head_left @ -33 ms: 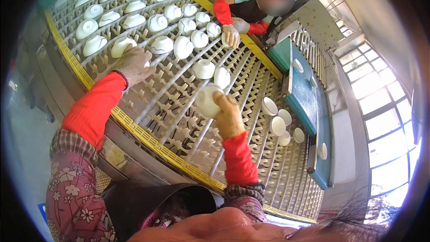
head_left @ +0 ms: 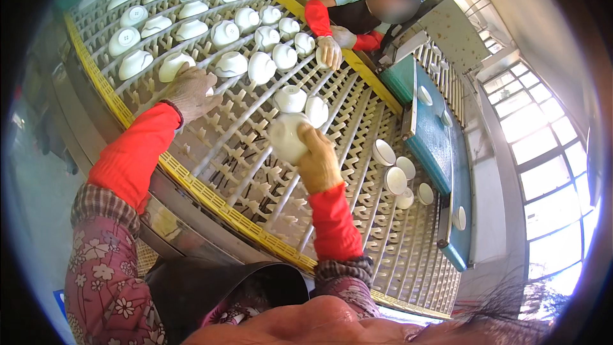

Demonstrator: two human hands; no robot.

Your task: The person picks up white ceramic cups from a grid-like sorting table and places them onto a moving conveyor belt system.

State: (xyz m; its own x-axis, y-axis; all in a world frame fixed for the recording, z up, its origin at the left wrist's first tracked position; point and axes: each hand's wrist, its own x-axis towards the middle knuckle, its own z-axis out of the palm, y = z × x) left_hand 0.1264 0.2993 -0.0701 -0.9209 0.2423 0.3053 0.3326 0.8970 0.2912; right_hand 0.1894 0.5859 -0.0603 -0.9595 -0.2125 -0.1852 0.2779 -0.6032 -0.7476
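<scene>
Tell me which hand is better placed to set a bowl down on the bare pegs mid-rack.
Right, probably. The right hand already grips a white bowl above bare pegs on the peg rack. The left hand rests farther left on another bowl among the filled rows.

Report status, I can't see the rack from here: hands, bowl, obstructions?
Right hand grips white ceramic bowl over cream pegged conveyor rack. Left hand on another white bowl. Co-worker's gloved hand opposite, apart.

No packages, labels, signs or screens showed anywhere in the view; nothing printed or boxed stood among the things in sight.
</scene>
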